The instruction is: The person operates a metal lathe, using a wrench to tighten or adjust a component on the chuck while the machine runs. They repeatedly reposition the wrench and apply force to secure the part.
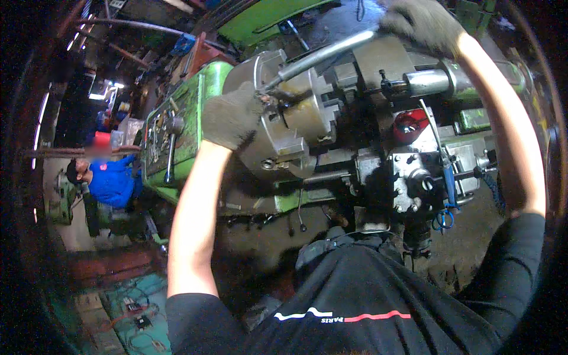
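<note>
Bracing the lathe chuck (296,127) with the gloved left hand (229,116) spread flat, right hand (419,22) gripping the long chuck key handle (325,54); I'd pull smooth, not jerky

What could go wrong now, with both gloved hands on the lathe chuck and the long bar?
The left hand rests on the chuck; if the spindle turned, the glove might catch. The right hand grips the long steel bar; a slip could throw it toward the tool post.
</note>
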`<action>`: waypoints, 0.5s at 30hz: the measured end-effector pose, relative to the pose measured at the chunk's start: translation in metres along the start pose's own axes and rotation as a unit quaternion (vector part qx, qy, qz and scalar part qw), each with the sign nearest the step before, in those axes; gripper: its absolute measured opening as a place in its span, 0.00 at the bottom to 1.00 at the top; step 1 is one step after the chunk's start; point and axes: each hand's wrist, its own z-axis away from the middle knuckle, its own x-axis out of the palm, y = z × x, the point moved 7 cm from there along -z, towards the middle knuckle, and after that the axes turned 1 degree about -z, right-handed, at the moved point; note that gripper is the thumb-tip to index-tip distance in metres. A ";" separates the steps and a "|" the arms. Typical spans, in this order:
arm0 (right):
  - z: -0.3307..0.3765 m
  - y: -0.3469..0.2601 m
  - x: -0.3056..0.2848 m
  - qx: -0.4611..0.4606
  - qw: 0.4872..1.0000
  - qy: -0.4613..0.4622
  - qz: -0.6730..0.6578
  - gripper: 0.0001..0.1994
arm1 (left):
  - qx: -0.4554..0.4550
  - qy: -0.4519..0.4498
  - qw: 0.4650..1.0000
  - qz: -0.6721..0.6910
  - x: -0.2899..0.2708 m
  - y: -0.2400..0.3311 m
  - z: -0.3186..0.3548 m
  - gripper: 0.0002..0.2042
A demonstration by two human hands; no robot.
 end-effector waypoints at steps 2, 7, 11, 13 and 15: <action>0.046 -0.055 -0.039 0.122 0.992 -0.002 -0.025 0.26 | 0.021 -0.014 0.999 0.023 0.002 -0.012 -0.022 0.21; 0.064 -0.078 -0.039 0.232 0.972 -0.033 -0.010 0.26 | 0.050 -0.069 0.991 0.107 0.010 -0.027 -0.049 0.24; 0.059 -0.003 -0.026 0.336 0.940 0.035 0.048 0.19 | 0.042 -0.070 0.992 0.100 -0.003 0.012 -0.064 0.23; -0.048 -0.026 -0.006 0.272 0.947 -0.088 0.144 0.25 | 0.059 -0.097 0.993 0.037 0.022 -0.004 -0.024 0.17; -0.095 -0.003 0.022 0.208 0.961 -0.043 0.177 0.17 | 0.054 -0.158 0.985 0.033 0.019 0.006 -0.002 0.14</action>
